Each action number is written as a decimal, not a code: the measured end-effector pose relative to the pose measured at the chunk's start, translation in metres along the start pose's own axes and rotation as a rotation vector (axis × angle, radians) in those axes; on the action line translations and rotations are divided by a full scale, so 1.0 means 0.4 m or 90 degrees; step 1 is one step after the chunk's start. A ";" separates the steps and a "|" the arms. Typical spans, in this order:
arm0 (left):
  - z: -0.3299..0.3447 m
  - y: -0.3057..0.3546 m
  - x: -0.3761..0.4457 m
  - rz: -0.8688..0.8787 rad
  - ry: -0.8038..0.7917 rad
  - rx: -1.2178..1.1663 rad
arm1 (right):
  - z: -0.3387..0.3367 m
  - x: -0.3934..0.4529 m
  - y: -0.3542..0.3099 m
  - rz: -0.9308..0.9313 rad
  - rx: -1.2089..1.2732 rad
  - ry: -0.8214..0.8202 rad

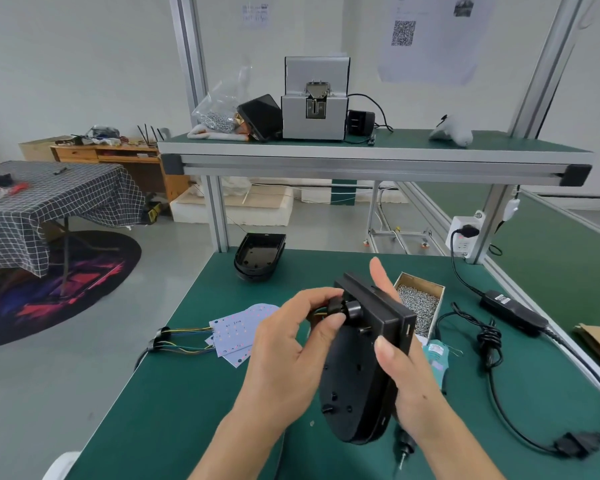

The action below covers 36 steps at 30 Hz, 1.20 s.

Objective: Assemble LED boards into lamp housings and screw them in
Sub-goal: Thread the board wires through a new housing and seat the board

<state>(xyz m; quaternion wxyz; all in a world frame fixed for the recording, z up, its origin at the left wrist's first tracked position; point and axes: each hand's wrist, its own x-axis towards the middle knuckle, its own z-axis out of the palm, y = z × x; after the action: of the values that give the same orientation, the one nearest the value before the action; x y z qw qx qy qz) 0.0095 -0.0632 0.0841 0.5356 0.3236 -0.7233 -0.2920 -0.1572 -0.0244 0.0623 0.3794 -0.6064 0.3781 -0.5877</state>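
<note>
Above green bench (pixel 187 393) | two hands: left hand (pixel 291 355), right hand (pixel 406 362) | one lamp housing (pixel 357 386) held | two LED boards (pixel 239 332)

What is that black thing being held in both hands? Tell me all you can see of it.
The black lamp housing looks like matte plastic: a rounded, oval body with small holes and studs on its back, and a boxy rectangular block at the top. It is held upright above the green table. The right hand grips its edge; the left hand pinches a round black fitting on its back, where coloured wires emerge.
</note>
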 end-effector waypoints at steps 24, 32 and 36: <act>0.028 0.040 -0.016 -0.106 0.102 -0.199 | 0.044 0.001 -0.098 0.046 0.053 0.083; 0.038 0.064 -0.012 -0.171 0.127 -0.322 | 0.045 -0.004 -0.082 0.024 0.043 0.108; 0.012 0.068 -0.012 -0.166 0.031 -0.342 | 0.040 -0.009 -0.084 0.005 0.012 0.095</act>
<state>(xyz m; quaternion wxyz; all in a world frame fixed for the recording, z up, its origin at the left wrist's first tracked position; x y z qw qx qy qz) 0.0017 -0.0423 0.1010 0.5770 0.2671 -0.5594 -0.5318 -0.1409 -0.0067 0.0910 0.3581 -0.5560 0.4018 -0.6334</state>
